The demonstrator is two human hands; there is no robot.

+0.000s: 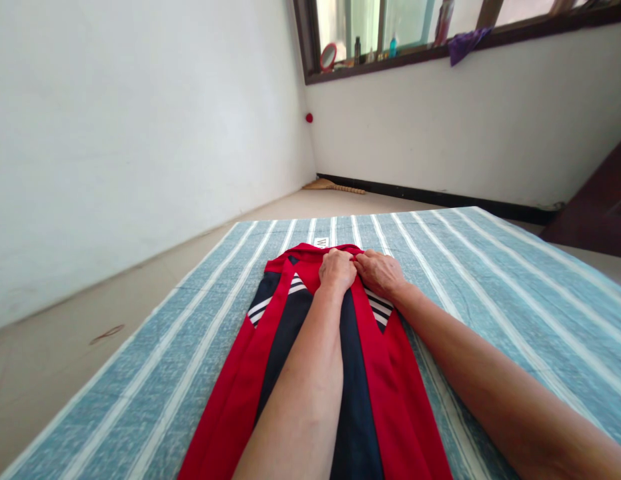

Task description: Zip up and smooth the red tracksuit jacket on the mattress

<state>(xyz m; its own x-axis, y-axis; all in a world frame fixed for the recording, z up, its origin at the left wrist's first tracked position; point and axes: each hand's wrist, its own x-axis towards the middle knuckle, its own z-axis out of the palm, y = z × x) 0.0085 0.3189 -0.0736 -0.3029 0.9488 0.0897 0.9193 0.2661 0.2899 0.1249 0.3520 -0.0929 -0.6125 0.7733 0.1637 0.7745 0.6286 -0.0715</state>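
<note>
A red and dark navy jacket (383, 373) with white-and-black striped patches lies lengthwise on a blue striped cloth (490, 320). Its sleeves run down both sides, towards me. At the jacket's far end, my left hand (337, 270) is closed on the red fabric near the middle. Right beside it, my right hand (380, 272) pinches the same edge, its fingertips close to the left ones. My forearms cover part of the jacket's dark middle. Just beyond the far edge, a small white printed patch (321, 243) shows on the cloth.
White walls meet beyond the cloth-covered surface. A broom-like thing (335, 186) lies on the floor in the corner. On the window sill are a round red-framed mirror (328, 57), several bottles and a purple cloth (465, 47). A dark red furniture piece (595, 207) stands at right.
</note>
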